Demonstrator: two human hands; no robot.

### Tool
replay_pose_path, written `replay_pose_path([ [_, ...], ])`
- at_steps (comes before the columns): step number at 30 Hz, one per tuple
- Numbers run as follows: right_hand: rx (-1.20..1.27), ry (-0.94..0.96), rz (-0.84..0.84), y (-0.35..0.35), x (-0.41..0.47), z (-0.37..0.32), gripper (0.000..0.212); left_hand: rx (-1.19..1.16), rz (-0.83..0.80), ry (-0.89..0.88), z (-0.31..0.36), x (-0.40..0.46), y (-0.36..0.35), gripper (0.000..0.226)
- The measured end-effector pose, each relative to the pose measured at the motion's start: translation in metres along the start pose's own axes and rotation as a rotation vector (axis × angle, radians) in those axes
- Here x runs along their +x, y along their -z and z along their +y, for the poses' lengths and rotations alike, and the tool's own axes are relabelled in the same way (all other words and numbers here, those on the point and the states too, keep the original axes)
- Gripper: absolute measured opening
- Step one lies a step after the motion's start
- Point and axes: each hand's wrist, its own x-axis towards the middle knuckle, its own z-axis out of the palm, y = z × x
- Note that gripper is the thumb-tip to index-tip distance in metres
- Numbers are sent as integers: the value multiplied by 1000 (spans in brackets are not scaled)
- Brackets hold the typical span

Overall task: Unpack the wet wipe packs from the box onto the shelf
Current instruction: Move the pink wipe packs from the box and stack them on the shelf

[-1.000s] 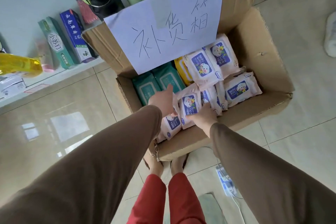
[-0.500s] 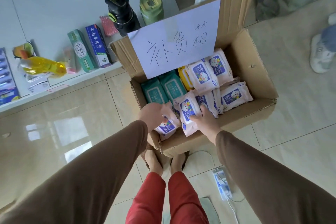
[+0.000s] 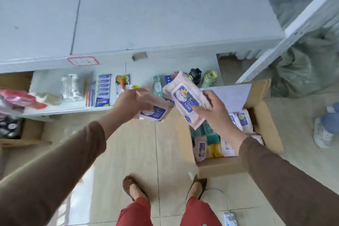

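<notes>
My left fingers (image 3: pixel 141 100) pinch one pack (image 3: pixel 153 113), my right fingers (image 3: pixel 205 109) another pack (image 3: pixel 185 100); the shelf (image 3: pixel 55 105) lies ahead-left, nearer my left fingers.

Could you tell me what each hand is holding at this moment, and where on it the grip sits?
Left hand grips a baby wipes pack by its top side; right hand holds another pack along its right edge.

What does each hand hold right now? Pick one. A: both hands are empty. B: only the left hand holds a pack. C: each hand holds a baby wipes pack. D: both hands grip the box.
C: the left hand grips one baby wipes pack and the right hand grips another pack, both lifted clear of the box.
</notes>
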Motion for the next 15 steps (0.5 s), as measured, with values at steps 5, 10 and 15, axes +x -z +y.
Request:
replay_pose_path([
  [5, 152, 88, -9, -99, 18, -131, 33, -110, 190, -92, -19, -25, 166, 29],
  [10, 332, 145, 12, -197, 68, -222, 25, -133, 327, -117, -43, -20, 298, 25],
  [15, 328, 185, -11, -265, 135, -276, 28, -150, 408, -121, -64, 19, 399, 21],
])
